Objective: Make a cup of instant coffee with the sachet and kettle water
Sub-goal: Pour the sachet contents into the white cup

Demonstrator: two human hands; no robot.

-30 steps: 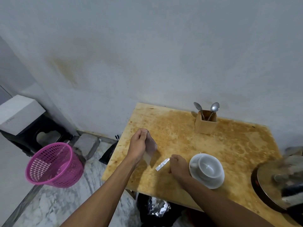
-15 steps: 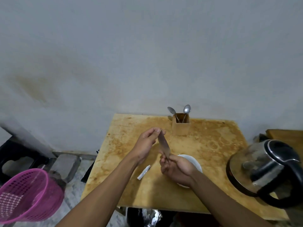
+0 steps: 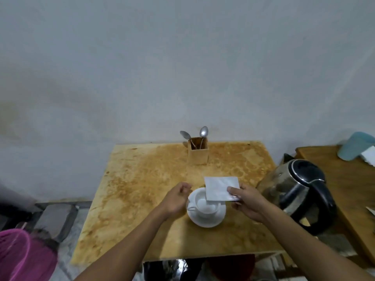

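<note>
My right hand (image 3: 246, 201) pinches a silvery square sachet (image 3: 220, 187) by its right edge and holds it tilted over the white cup (image 3: 204, 204). The sachet's lower left corner hangs above the cup's mouth. The cup stands on a white saucer (image 3: 209, 221) in the middle of the stained wooden table (image 3: 142, 179). My left hand (image 3: 175, 199) hovers just left of the cup with its fingers loosely curled and nothing visible in it. A steel kettle (image 3: 292, 191) with a black lid and handle stands at the table's right edge.
A wooden holder (image 3: 198, 154) with two spoons (image 3: 203, 131) stands at the back by the wall. To the right a second wooden table (image 3: 349, 183) carries a blue jug (image 3: 354, 148). A pink basket (image 3: 22, 256) stands on the floor at lower left.
The sachet has passed from my left hand to my right and now hangs over the cup. My left hand has dropped beside the cup. The view has swung right.
</note>
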